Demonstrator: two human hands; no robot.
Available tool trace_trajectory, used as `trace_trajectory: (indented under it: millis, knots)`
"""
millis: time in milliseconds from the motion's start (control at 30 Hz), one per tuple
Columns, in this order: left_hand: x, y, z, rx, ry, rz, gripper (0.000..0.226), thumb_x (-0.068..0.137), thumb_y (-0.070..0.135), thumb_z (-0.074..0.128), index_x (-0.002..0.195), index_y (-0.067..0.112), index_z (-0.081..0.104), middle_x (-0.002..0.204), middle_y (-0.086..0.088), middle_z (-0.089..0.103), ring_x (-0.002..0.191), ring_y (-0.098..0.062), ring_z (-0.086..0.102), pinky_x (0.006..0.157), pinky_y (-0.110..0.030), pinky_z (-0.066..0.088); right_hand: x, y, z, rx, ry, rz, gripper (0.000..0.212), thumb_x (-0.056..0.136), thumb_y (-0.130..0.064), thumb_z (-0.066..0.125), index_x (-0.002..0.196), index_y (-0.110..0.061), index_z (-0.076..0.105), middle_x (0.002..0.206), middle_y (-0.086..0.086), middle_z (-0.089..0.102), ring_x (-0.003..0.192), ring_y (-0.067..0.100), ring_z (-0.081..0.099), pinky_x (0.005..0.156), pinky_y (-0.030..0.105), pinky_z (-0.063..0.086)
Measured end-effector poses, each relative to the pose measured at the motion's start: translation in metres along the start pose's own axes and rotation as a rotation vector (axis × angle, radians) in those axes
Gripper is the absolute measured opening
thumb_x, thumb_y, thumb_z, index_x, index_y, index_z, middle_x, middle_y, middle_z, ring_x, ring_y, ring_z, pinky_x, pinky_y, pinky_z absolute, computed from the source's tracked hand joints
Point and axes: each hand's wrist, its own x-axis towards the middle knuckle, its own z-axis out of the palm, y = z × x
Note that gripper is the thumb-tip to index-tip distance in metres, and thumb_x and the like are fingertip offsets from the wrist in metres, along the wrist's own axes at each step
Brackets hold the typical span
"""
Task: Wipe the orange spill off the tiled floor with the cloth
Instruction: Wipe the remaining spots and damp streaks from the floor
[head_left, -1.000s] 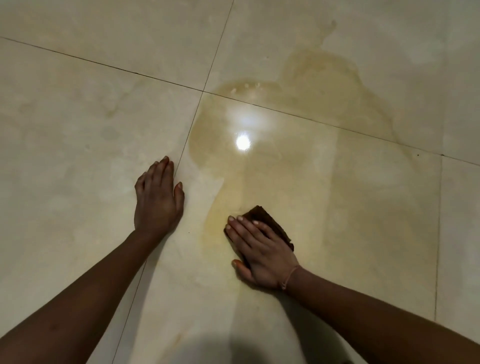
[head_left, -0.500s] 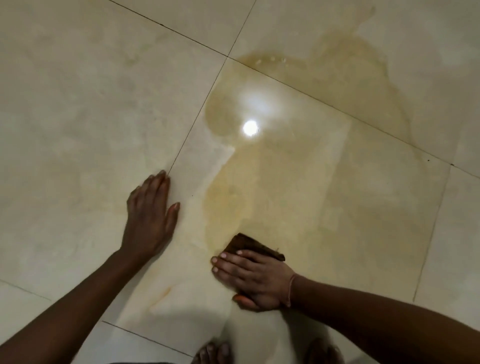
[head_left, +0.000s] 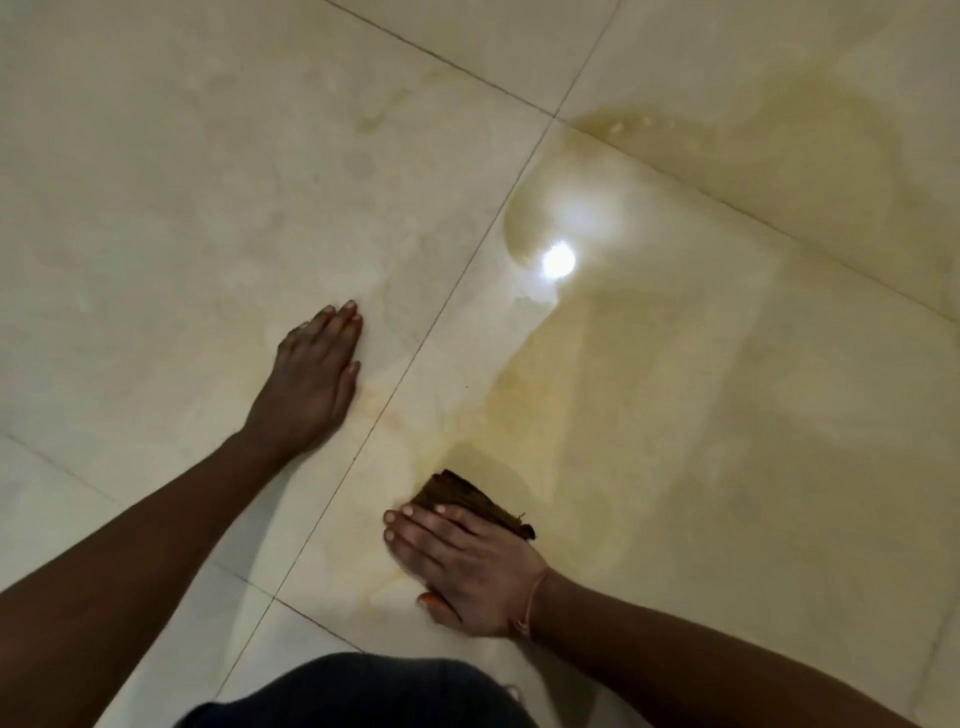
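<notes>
A pale tiled floor carries a wide orange spill, mostly unwiped. The left hand rests flat on dry tile, holding nothing. The right hand has dragged the brown cloth back to the spill's near edge, so much wiping remains; its fingers lie straight, pressing the cloth down.

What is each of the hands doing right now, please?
Left hand: open, flat on the tiled floor.
Right hand: open, pressing the cloth down.

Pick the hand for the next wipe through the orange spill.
Probably right. The right hand presses the folded brown cloth at the orange spill; the left hand lies flat on cream tile.
</notes>
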Motion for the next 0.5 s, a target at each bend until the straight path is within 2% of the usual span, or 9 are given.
trace_trajectory:
  millis: [100, 167, 267, 300, 400, 500]
  knots:
    - [-0.002, -0.002, -0.001, 0.009, -0.007, -0.004, 0.054, 0.099, 0.028, 0.028, 0.148, 0.005, 0.033, 0.156, -0.011, 0.03, 0.144, -0.026, 0.026, 0.114, -0.043, 0.023, 0.035, 0.002, -0.006, -0.059, -0.033, -0.139, 0.068, 0.098, -0.048, 0.032, 0.153, -0.01, 0.02, 0.159, 0.009, 0.023, 0.146, 0.023, 0.018, 0.118, 0.037, 0.001]
    - [-0.002, -0.006, -0.001, 0.012, 0.007, 0.003, 0.053, 0.1, 0.027, 0.027, 0.148, 0.005, 0.033, 0.156, -0.011, 0.03, 0.144, -0.026, 0.026, 0.114, -0.041, 0.022, 0.067, 0.022, -0.021, -0.047, 0.027, -0.062, 0.068, 0.096, -0.047, 0.037, 0.151, -0.009, 0.027, 0.157, 0.01, 0.028, 0.144, 0.023, 0.023, 0.117, 0.038, 0.007]
    - [-0.003, -0.006, 0.0, -0.021, -0.011, 0.018, 0.052, 0.1, 0.025, 0.028, 0.147, 0.004, 0.034, 0.155, -0.012, 0.032, 0.144, -0.027, 0.026, 0.115, -0.041, 0.021, 0.084, 0.026, -0.031, 0.056, 0.098, 0.143, 0.071, 0.093, -0.047, 0.041, 0.151, -0.009, 0.026, 0.158, 0.01, 0.025, 0.146, 0.023, 0.018, 0.117, 0.038, 0.013]
    - [-0.003, -0.006, -0.001, -0.027, -0.005, 0.023, 0.052, 0.1, 0.024, 0.029, 0.147, 0.004, 0.034, 0.155, -0.012, 0.032, 0.144, -0.027, 0.027, 0.114, -0.041, 0.022, 0.078, 0.014, -0.028, 0.072, 0.08, 0.118, 0.073, 0.092, -0.047, 0.042, 0.151, -0.008, 0.024, 0.159, 0.01, 0.023, 0.146, 0.024, 0.017, 0.117, 0.038, 0.011]
    - [0.0, -0.007, -0.002, -0.037, 0.001, 0.03, 0.051, 0.1, 0.023, 0.029, 0.147, 0.005, 0.034, 0.156, -0.011, 0.032, 0.144, -0.026, 0.027, 0.113, -0.043, 0.025, 0.043, -0.022, -0.011, 0.047, -0.048, -0.155, 0.071, 0.094, -0.046, 0.04, 0.152, -0.009, 0.021, 0.159, 0.01, 0.022, 0.147, 0.024, 0.015, 0.118, 0.037, 0.006]
    - [0.0, -0.007, 0.001, -0.036, 0.019, 0.041, 0.051, 0.099, 0.021, 0.03, 0.147, 0.005, 0.035, 0.155, -0.01, 0.032, 0.144, -0.026, 0.028, 0.113, -0.042, 0.026, 0.044, 0.003, -0.008, 0.001, -0.048, -0.297, 0.067, 0.096, -0.043, 0.041, 0.151, -0.009, 0.025, 0.158, 0.01, 0.025, 0.146, 0.024, 0.019, 0.118, 0.038, 0.011]
